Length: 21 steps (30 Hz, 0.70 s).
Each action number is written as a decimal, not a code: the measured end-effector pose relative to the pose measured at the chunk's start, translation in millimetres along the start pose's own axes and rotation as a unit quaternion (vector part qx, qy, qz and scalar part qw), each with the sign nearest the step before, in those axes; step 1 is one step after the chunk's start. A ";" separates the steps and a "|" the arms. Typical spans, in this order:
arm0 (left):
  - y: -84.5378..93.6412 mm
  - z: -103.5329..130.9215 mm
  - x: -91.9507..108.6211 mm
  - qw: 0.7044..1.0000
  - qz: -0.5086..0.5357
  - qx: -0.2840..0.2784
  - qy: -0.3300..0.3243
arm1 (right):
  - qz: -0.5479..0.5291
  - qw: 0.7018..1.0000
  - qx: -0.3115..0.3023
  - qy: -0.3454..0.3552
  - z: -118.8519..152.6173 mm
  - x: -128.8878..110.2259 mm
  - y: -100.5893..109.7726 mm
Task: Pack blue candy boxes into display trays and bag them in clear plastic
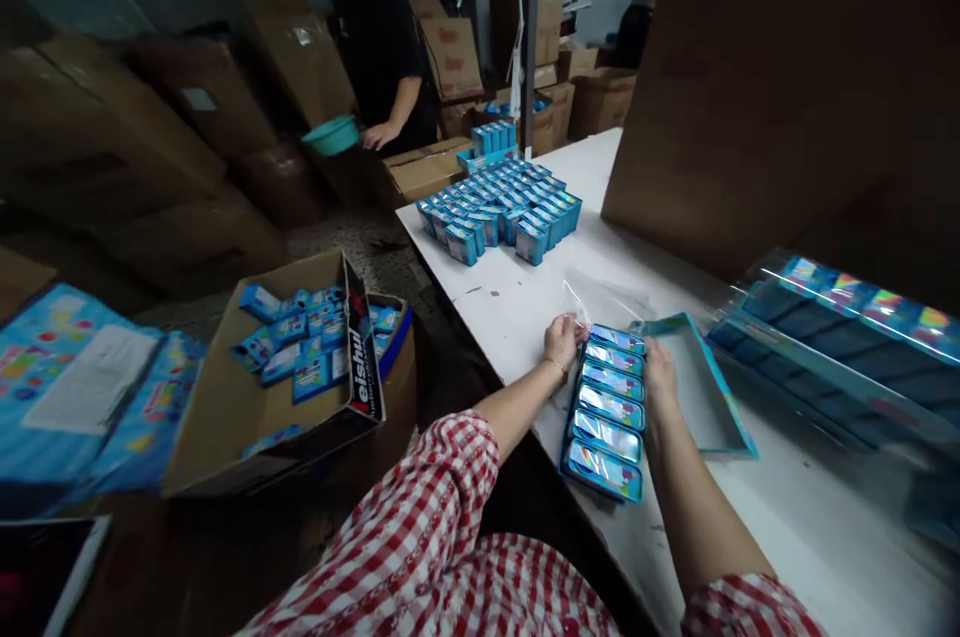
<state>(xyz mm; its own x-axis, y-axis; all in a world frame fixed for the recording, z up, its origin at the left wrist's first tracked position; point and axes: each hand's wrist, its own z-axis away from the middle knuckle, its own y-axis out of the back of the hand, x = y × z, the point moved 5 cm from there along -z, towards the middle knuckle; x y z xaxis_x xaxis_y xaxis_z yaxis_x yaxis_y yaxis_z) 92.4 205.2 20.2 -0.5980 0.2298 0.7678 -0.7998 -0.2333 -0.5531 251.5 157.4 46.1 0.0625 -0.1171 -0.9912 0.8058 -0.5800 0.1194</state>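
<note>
A row of several small blue tins (606, 407) in a tray lies at the edge of the white table. My left hand (562, 342) is closed at the far left corner of the row, pinching clear plastic film (600, 295) that spreads beyond it. My right hand (660, 372) is at the far right side of the row, its fingers partly hidden behind the tins and film. Just right of that hand lies an open, shallow blue box lid (709, 397).
Many small blue boxes (502, 202) stand farther back on the white table (487, 317). Clear-wrapped packs (840, 347) are at the right. A carton (217, 417) with blue boxes sits at the left. A person in black (382, 37) stands beyond, near a teal bowl (332, 135).
</note>
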 end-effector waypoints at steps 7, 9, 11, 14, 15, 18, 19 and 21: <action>43.7 -3.2 20.9 0.993 -0.038 0.085 -0.067 | 0.034 0.989 -0.144 -0.011 10.2 -1.3 -51.1; 50.5 -8.9 28.9 0.991 -0.034 0.103 -0.073 | 0.030 0.980 -0.195 -0.019 4.2 -5.7 -65.2; 51.9 -15.5 37.3 0.989 -0.026 0.115 -0.086 | 0.024 0.976 -0.212 -0.045 -8.5 -13.2 -73.6; 46.2 -26.6 52.6 0.986 -0.014 0.118 -0.115 | 0.004 0.986 -0.166 -0.018 -33.8 -35.5 -75.7; 43.3 -29.9 58.1 0.986 -0.009 0.108 -0.130 | -0.006 0.988 -0.150 0.025 -40.3 -44.6 -75.2; 39.9 -34.9 66.8 0.984 -0.040 0.068 -0.158 | -0.017 0.984 -0.116 0.137 -45.3 -54.4 -71.8; 42.3 -34.4 64.9 0.984 -0.069 0.060 -0.154 | -0.003 0.984 -0.109 0.140 -42.9 -48.5 -70.6; 52.8 -30.2 54.5 0.983 -0.126 0.059 -0.123 | 0.050 0.987 -0.094 0.124 -34.2 -28.4 -67.8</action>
<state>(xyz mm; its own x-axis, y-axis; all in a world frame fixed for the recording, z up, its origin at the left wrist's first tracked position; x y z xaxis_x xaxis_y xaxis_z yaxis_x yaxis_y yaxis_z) 16.0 233.9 23.1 -0.3388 0.0616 0.9388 -0.9007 -0.3096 -0.3047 215.2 227.6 64.1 0.2712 0.0477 -0.9613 0.8816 -0.4131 0.2282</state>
